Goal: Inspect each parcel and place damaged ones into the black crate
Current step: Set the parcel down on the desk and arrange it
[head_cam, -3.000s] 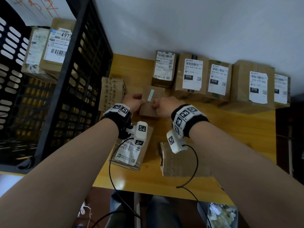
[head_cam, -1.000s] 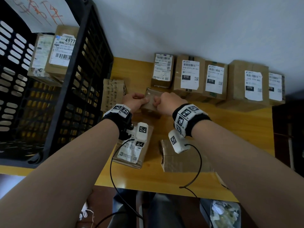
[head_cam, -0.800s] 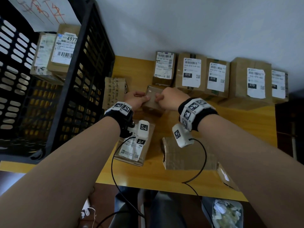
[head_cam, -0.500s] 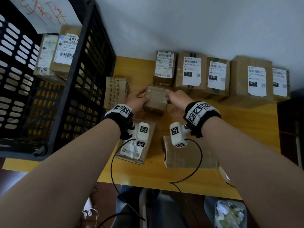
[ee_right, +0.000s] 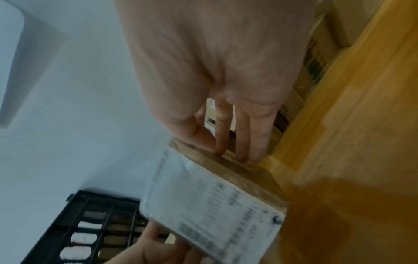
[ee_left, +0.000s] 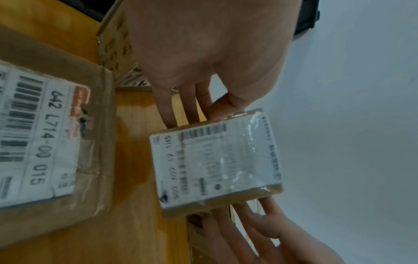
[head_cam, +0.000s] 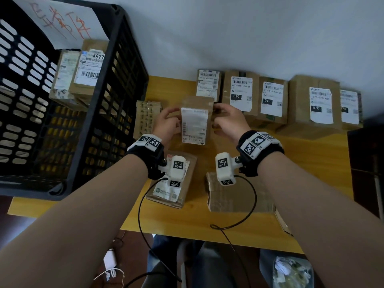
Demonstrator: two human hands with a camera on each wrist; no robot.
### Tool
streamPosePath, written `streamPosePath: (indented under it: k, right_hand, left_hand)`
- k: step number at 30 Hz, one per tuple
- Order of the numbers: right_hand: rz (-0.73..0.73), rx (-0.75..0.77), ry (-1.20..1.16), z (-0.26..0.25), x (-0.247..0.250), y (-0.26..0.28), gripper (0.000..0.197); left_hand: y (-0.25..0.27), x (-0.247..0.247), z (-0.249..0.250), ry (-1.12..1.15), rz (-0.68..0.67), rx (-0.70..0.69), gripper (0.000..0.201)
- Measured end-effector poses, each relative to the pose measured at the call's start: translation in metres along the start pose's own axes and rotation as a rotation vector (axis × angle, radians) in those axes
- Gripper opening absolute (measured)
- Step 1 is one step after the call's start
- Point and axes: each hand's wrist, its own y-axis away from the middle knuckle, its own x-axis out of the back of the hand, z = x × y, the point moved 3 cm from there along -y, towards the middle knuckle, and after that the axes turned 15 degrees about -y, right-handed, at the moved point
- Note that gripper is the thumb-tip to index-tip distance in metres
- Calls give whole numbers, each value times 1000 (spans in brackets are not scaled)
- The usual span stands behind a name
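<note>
The parcel [head_cam: 195, 121] sits between our hands above the desk's [head_cam: 311, 159] middle, label up. Our left hand [head_cam: 167, 123] and right hand [head_cam: 229, 121] pinch its opposite sides; the crate [head_cam: 116, 100] stands at the desk's left end.

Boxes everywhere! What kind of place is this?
Probably a parcel sorting spot: labelled cardboard boxes line a wooden table, a black crate holds more, and two hands check one parcel.

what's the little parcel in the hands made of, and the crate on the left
Held parcel: looks like brown cardboard, with a white paper label under glossy clear tape that glints in the left wrist view. Black crate: probably moulded plastic, matte, with slotted walls.
</note>
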Motion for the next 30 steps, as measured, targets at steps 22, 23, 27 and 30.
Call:
streamPosePath:
  k: [22,23,27,30]
  right_hand:
    - [-314,62,762,-2,-36,-6,40]
    - [-319,72,809,-2,-38,-8,38]
    - [-324,69,876,-6,-41,-14,33]
    - [-331,70,784,-11,-36,-13,31]
  left_hand:
    - [-15,-15,-23,-83,-50,133,52]
    - [-15,-15,-23,-84,-50,125,57]
    - [-13,-17,-25,-69,-68,116,55]
    - [-13,-17,-24,-65,-82,109,53]
